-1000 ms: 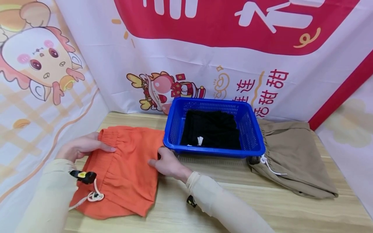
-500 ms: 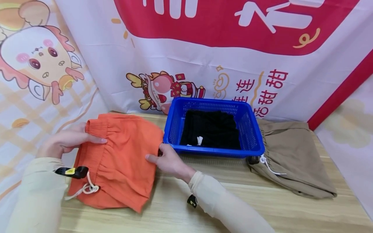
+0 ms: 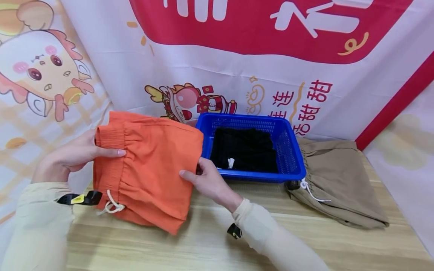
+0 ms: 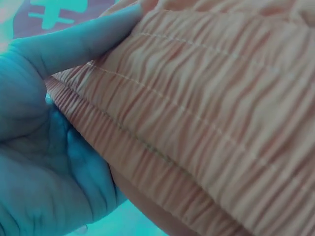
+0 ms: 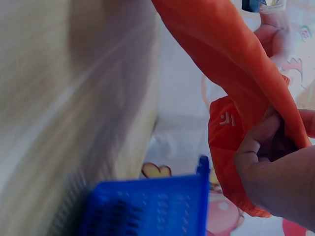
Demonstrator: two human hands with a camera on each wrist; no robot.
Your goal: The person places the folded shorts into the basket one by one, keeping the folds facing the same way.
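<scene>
A folded pair of orange shorts (image 3: 156,162) hangs between my two hands, raised above the table. My left hand (image 3: 76,152) grips the gathered waistband, thumb on top; the left wrist view shows the ribbed elastic (image 4: 197,113) close up. On the opposite edge my right hand (image 3: 211,180) pinches the cloth, its thumb in front and its fingers mostly hidden behind. A white drawstring (image 3: 113,205) dangles from the waistband. One corner of the shorts overlaps the near left rim of a blue basket (image 3: 261,176) in the head view. Folded black clothing (image 3: 247,150) with a white cord lies inside it.
Right of the basket, khaki shorts (image 3: 342,180) with a white drawstring lie on the wooden table (image 3: 271,241). A printed cloth backdrop (image 3: 210,64) stands behind the table and along the left side.
Both hands have lifted the orange shorts off the table, then shifted them up and right toward the basket. The basket and the khaki shorts stay in place.
</scene>
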